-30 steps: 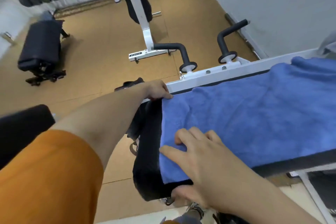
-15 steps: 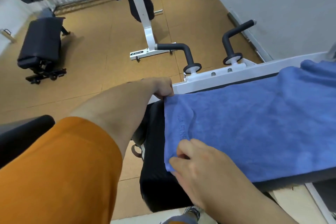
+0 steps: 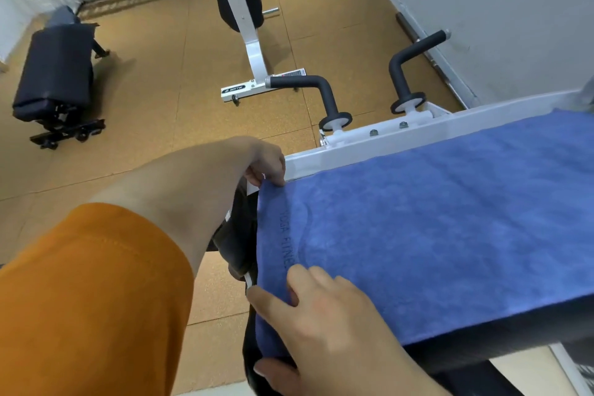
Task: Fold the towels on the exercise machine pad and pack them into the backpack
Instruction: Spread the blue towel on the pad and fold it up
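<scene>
Here, in the head view, the blue towel (image 3: 434, 228) lies spread flat along the black pad (image 3: 482, 351) of the exercise machine, its short end hanging a little over the pad's left end. The left hand (image 3: 266, 165) pinches the far corner beside the white frame (image 3: 418, 135). The right hand (image 3: 324, 321) grips the near corner, fingers curled on top and thumb under the edge.

Several things could go wrong from this hold. The towel is long and its right end runs out of sight, so lifting both corners to fold may drag the loose end off the pad's near side and onto the floor. The left hand's pinch looks shallow; plush cloth could slip out mid-swing and skew the fold. If the two hands travel unevenly, the edges will not meet and the fold will be crooked. The far edge lies close to the frame's bolts (image 3: 387, 128) and could catch there.

A black bag-like shape (image 3: 236, 235) hangs just left of the pad; whether it is the backpack cannot be told.
</scene>
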The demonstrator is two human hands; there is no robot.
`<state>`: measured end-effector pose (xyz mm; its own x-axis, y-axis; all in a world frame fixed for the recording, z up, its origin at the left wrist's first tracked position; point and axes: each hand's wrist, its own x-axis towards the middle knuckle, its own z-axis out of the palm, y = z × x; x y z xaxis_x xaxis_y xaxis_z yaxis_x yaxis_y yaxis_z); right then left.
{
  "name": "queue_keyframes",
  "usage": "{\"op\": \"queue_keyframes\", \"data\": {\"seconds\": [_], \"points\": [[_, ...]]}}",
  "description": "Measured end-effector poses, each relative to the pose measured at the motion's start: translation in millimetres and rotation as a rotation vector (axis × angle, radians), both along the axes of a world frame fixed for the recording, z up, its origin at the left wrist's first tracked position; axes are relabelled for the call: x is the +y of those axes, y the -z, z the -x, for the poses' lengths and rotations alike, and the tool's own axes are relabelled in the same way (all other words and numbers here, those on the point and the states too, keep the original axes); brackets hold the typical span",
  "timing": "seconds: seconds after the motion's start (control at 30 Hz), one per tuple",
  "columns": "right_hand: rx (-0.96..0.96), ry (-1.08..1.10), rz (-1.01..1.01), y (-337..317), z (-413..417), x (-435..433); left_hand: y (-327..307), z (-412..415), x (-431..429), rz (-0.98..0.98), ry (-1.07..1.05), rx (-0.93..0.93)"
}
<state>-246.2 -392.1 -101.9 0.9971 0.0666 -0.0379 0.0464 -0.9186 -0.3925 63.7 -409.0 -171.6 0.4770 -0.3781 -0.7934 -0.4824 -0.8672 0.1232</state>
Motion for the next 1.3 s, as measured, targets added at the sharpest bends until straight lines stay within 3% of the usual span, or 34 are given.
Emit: {"op": "queue_keyframes", "data": {"seconds": [0.17, 0.27, 0.37, 0.47, 0.63, 0.73, 0.93, 1.13, 1.3], "points": [[0.034, -0.098, -0.01, -9.8, -0.9, -12.5, -2.3, -1.6, 4.2, 0.042, -0.165, 0.185], [0.029, -0.088, -0.091, -5.2, -2.1, -25.1, -9.3, -3.5, 4.0, 0.178, -0.374, 0.342], [-0.015, 0.085, -0.386, -10.7, 1.7, -35.4, -10.9, -2.8, 3.9, 0.297, -0.547, 0.514], [-0.016, 0.36, -0.662, -19.0, 8.1, -56.5, -8.2, -0.7, 1.5, 0.384, -0.571, 0.638], [-0.152, 0.75, -0.719, -18.6, 19.5, -111.3, -13.8, 7.1, -34.1, 0.479, -0.458, 0.427], [-0.129, 0.839, -0.711, -16.0, 34.3, -143.2, -16.4, 13.6, -68.5, 0.626, -0.471, 0.309], [-0.283, 1.056, -0.582, -22.1, 77.6, -185.8, -20.9, 51.0, -131.3, 0.862, -0.452, 0.338], [-0.413, 1.279, -0.555, -22.5, 124.4, -236.0, -40.4, 112.8, -195.2, 0.99, -0.349, 0.043], [-0.516, 1.372, -0.56, -30.1, 150.2, -280.5, -46.5, 135.2, -253.7, 1.12, -0.29, -0.042]]}}
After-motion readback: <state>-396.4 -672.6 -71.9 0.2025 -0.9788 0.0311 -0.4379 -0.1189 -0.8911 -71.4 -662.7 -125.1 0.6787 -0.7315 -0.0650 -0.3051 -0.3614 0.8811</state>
